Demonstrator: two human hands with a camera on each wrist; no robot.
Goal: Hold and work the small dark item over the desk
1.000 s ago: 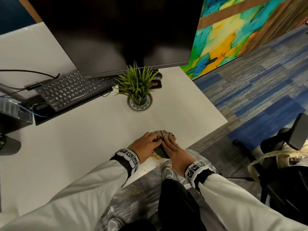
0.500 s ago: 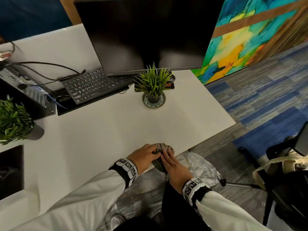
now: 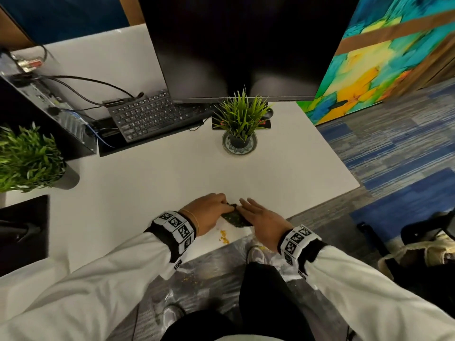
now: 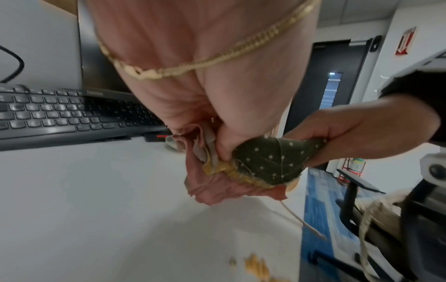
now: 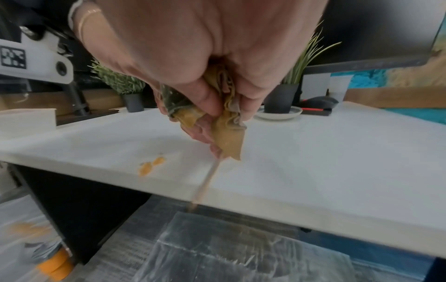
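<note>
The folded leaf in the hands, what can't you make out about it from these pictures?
- Head view: most of the leaf is covered by the left hand and right hand; its shape is unclear.
- Left wrist view: the palm hides how the fingers sit on the folded end.
- Right wrist view: motion blur smears the thin stem hanging below.
- Yellow crumbs on the desk: too small to identify.

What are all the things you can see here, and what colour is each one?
leaf: one, dark green with white dots, folded, held over the desk's near edge
crumbs: a few, yellow, on the desk near the hands
desk: one, white
potted plants: two, green, by the monitor and at far left
keyboard: one, black, under the monitor
monitor: one, black, at the back
left hand: grips the leaf
right hand: pinches the leaf
</note>
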